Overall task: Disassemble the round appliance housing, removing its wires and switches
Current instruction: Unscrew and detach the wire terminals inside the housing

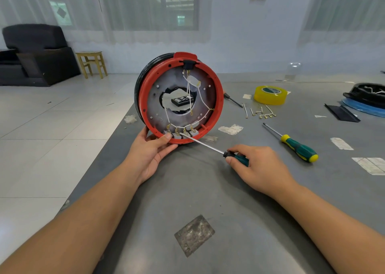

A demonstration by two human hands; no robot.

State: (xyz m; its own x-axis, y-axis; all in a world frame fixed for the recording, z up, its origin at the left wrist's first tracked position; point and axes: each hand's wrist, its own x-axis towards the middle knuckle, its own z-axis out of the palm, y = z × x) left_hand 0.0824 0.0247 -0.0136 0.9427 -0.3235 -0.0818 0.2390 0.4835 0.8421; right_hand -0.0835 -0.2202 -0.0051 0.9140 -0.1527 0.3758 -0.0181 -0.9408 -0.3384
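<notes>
Red plastic housing (180,99) with a dull metal plate; scuffed matt grey surface (208,190); glossy yellow tape (270,94).

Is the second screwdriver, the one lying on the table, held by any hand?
No, the second screwdriver lies alone on the table, while the right hand grips another one and the left hand holds the red housing.
</notes>
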